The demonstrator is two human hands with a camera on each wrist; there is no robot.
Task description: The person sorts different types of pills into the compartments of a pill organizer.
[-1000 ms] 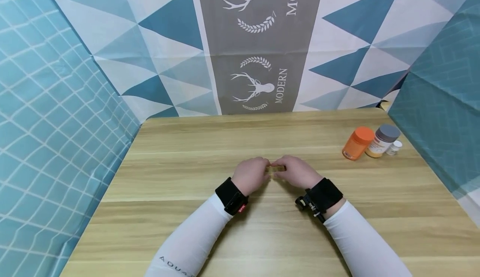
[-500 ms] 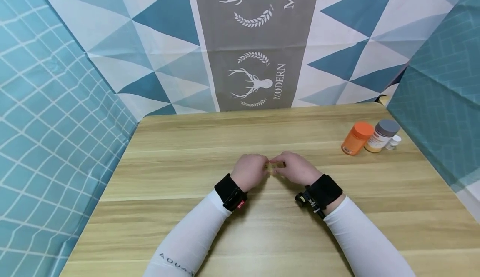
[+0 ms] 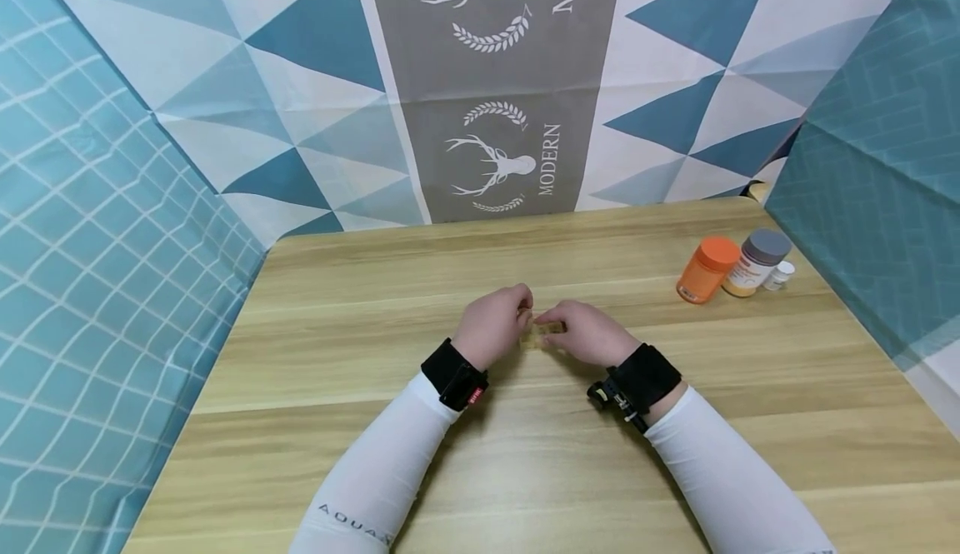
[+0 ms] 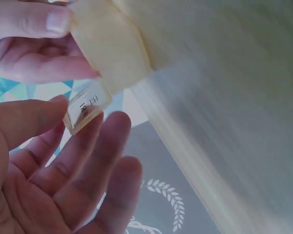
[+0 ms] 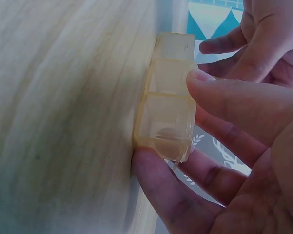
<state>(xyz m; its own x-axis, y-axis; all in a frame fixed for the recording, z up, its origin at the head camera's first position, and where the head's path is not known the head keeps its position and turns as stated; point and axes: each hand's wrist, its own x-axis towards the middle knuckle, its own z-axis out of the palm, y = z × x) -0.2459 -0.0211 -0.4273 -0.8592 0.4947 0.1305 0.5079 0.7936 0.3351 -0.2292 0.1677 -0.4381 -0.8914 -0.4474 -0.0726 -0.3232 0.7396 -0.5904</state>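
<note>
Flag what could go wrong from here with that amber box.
1. Lid damage: the left hand pinches a small printed lid beside the amber box; if the two are joined, pulling too hard might crack the joint.
2. Slip: the right hand grips the box between thumb and fingers, so a sharp tug could twist it loose.

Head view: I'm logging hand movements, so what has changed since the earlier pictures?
The left hand has shifted slightly forward, parting from the right hand, which it nearly met before. In the left wrist view it is at a clear flap by the yellowish case; whether it pinches the flap is unclear. The right hand still holds the case, and the three bottles remain grouped together.
</note>
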